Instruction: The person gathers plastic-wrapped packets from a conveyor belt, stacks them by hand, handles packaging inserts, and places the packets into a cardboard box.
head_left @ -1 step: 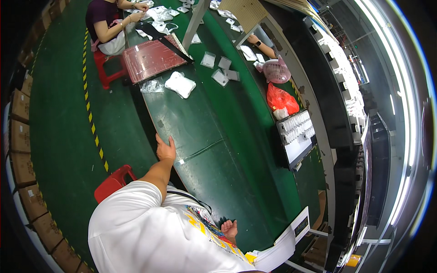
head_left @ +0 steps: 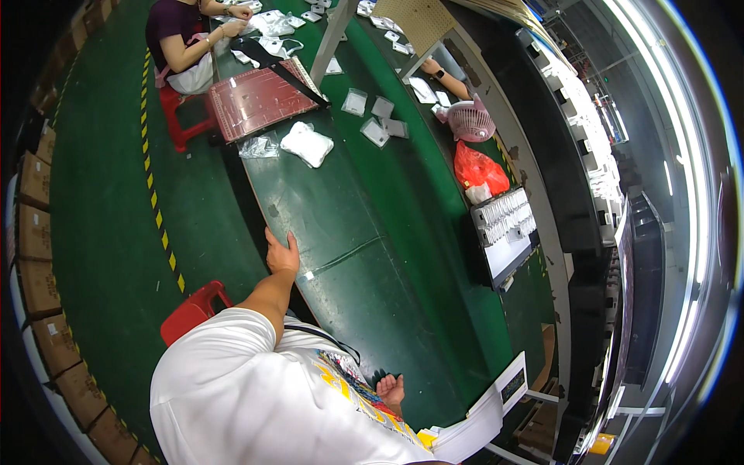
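My left hand point(head_left: 283, 253) rests at the left edge of the green worktable point(head_left: 341, 203), thumb apart from the fingers and nothing held. Close to the front of my white shirt, my right hand point(head_left: 391, 389) lies over the table with its fingers loosely bent and apart; no object shows in it. Farther up the table from my left hand are a white plastic-wrapped bundle point(head_left: 308, 145) and a clear plastic bag point(head_left: 260, 146). Beyond them sits a red board point(head_left: 260, 105) with a black strap across its right side.
A green belt point(head_left: 415, 225) carries several flat clear packets point(head_left: 375, 132). At its right stand a pink fan point(head_left: 471, 122), a red bag point(head_left: 480, 168) and a tray of white pieces point(head_left: 505, 219). A co-worker point(head_left: 177, 35) sits far left. A red stool point(head_left: 195, 311) stands beside me.
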The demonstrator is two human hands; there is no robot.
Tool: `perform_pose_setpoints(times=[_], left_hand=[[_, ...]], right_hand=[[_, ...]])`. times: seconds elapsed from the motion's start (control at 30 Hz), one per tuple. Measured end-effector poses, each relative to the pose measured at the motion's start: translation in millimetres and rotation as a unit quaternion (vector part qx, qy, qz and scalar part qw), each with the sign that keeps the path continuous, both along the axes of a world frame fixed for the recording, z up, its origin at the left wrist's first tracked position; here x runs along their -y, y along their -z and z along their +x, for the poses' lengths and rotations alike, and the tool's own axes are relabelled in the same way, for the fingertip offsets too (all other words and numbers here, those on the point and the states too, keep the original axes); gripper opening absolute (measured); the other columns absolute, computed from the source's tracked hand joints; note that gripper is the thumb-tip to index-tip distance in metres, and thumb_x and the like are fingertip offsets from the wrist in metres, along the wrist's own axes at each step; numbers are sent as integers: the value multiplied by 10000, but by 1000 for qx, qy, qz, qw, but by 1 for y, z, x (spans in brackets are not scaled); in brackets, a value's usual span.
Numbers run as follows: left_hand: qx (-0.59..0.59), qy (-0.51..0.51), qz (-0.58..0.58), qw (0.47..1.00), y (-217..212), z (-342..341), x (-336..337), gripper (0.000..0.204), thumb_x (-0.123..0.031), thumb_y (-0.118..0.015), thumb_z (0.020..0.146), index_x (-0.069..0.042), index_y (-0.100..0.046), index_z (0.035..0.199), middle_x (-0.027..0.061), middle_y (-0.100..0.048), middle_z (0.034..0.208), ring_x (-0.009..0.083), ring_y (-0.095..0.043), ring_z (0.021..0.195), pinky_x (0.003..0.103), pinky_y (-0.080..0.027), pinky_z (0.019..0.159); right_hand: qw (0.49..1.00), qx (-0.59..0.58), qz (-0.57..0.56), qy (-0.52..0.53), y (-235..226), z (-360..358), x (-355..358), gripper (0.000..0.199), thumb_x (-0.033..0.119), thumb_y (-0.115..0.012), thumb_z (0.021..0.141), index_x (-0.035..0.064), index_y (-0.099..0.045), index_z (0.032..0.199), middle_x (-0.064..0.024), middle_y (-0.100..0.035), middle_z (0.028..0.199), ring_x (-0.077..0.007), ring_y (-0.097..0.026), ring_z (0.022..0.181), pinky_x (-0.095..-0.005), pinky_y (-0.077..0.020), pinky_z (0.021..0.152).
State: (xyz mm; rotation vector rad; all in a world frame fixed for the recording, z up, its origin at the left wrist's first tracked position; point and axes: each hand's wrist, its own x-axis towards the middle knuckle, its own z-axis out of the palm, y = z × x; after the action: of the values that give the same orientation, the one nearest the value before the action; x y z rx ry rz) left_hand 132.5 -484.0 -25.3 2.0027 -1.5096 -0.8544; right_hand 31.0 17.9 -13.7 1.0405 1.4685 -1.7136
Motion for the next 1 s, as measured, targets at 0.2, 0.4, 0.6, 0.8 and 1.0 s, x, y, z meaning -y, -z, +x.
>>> perform_pose_setpoints(times=[0.2,0.4,0.6,0.8,1.0], left_hand=[[2,3,13,1000,-1,0,-1,728,-482,-487,887,-61,-236,1426,288,-591,1109,465,-593,944,518,-473,818],[-11,8,10,1000,1,0,2,729,-471,-491,888,-54,-226,1425,290,-589,1108,468,-592,931,520,-470,813],[-5,4,19,1000,-8,5,7,734,-466,-496,885,-52,-220,1425,289,-593,1089,469,-593,919,521,-471,807],[-3,0,-9,1000,3,2,-3,734,-461,-505,882,-53,-224,1424,295,-605,1041,472,-596,905,523,-474,793],[-3,4,15,1000,-7,5,-4,726,-456,-503,885,-33,-237,1413,293,-609,1019,463,-600,898,519,-476,791]], right_hand=[[1000,3,11,6,-3,2,2,429,523,-537,905,125,-615,763,17,-624,677,-143,-591,590,-287,-508,556],[999,-4,-38,-2,0,-1,-4,433,528,-540,901,113,-623,808,12,-631,705,-148,-597,625,-300,-511,600],[1000,-11,12,0,-5,3,13,430,509,-540,905,93,-620,838,-16,-633,765,-181,-601,712,-310,-500,643],[993,14,-113,-4,21,-6,-28,470,537,-530,901,79,-625,864,-16,-634,753,-158,-595,661,-324,-533,615],[983,56,-157,-74,21,-17,-25,479,588,-443,908,210,-394,619,95,-394,541,-101,-520,558,-312,-496,599]])
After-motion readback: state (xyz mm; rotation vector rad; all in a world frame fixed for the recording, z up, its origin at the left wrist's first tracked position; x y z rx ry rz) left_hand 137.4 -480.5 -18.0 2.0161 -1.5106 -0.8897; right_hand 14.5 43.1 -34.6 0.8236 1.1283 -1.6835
